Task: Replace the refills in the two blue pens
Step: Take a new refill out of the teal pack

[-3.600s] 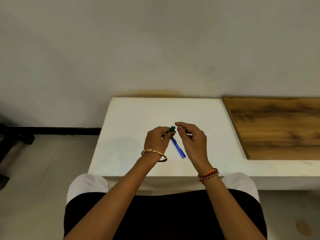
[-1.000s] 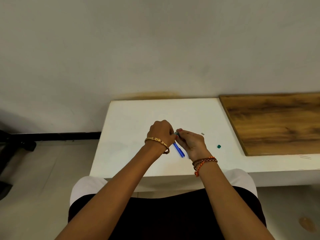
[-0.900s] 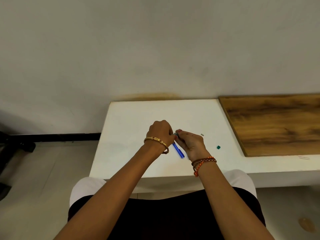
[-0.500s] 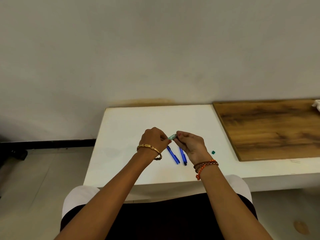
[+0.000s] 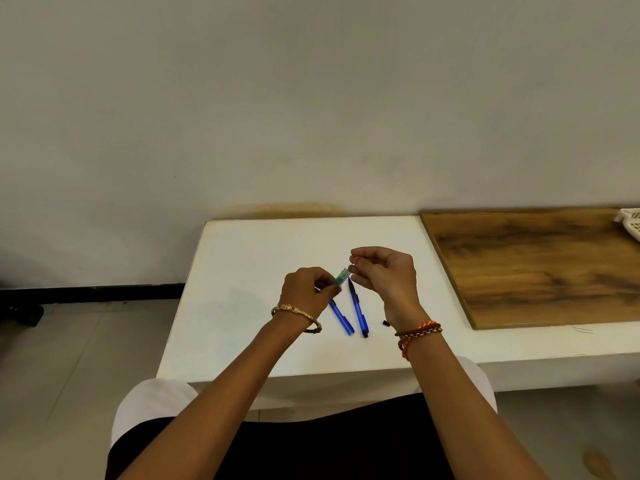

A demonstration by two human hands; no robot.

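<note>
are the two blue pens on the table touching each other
Apart. The head view shows a wedge of white table between the left blue pen and the right blue pen along their whole visible length.

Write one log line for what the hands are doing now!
left hand: grips teal refill bundle | right hand: pinches its tip | blue pens: on table

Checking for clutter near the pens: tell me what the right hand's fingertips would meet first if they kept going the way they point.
Likely the teal-ended piece that the left hand holds; the right hand fingertips already nearly touch it.
</note>
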